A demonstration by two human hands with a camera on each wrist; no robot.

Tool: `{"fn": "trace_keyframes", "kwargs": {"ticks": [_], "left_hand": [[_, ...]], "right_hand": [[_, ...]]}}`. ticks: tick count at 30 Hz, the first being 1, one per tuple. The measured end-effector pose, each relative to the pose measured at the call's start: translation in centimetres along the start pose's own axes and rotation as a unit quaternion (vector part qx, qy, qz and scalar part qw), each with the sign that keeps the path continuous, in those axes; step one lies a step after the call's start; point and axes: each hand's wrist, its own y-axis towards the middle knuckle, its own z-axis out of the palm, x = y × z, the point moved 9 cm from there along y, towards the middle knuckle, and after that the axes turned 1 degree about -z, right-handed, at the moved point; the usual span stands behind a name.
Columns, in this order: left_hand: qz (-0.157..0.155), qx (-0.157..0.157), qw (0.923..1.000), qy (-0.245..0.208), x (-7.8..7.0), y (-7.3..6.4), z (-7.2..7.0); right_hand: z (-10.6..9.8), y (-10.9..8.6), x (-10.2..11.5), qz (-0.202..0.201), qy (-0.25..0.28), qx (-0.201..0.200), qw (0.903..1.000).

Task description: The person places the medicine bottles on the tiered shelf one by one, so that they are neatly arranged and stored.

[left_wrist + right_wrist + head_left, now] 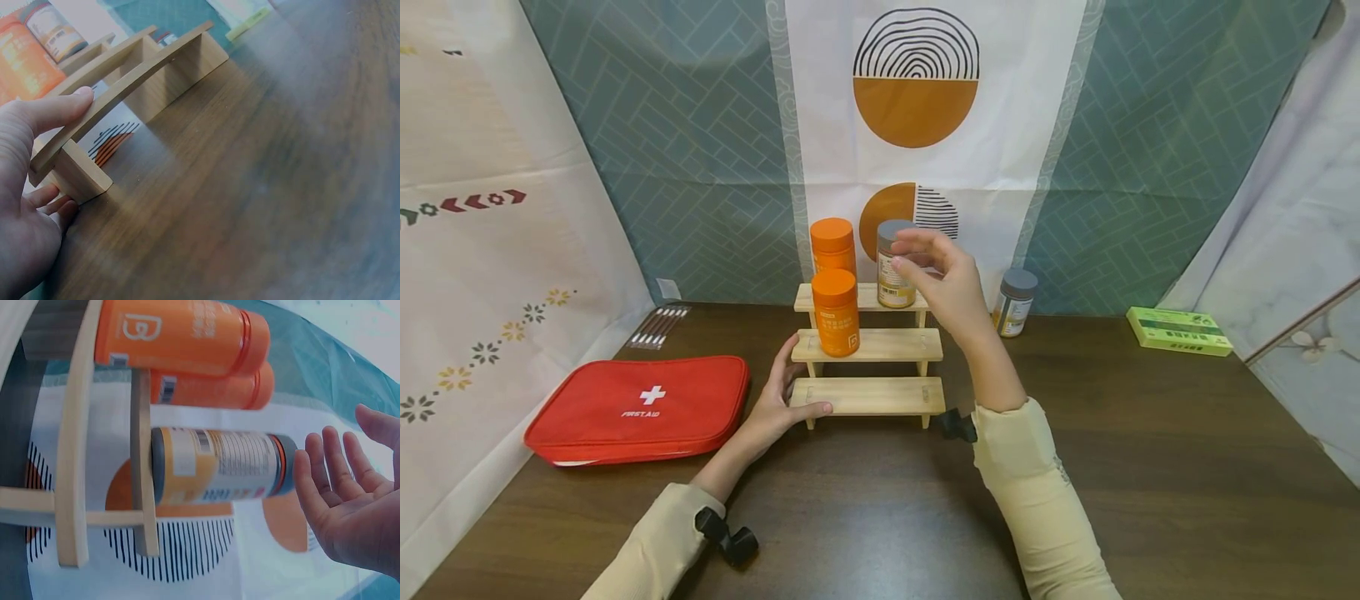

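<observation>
A three-step wooden rack [868, 395] stands at the middle of the table. My left hand [778, 396] grips its left end, thumb over the lowest step in the left wrist view. One orange bottle [837, 317] is on the middle step, and another orange bottle [832, 242] is behind it on the top step, partly hidden. To their right on the top step stands a grey-capped bottle [895, 279] with a yellow and white label. Beside its cap is my right hand [356, 494], fingers loosely bent and apart from the bottle, holding nothing.
Another grey-capped bottle [1015, 304] stands on the table right of the rack. A red first aid pouch [640, 408] lies at the left, with packed cotton swabs [658, 327] behind it. A green box [1178, 331] lies at the far right. Cloth hangs behind.
</observation>
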Motion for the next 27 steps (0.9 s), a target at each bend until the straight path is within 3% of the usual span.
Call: {"fn": "trace_keyframes", "kwargs": {"ticks": [14,27], "left_hand": [[-0.004,0.003,1.0,-0.002,0.1,-0.1,0.1],[0.004,0.002,1.0,0.003,-0.1,-0.1,0.1]], "right_hand": [[-4.3,0.6,-0.7,-0.021,-0.003,-0.081,0.9965],[-8.8,0.6,-3.4,0.014,-0.031,-0.173,0.9843]]}}
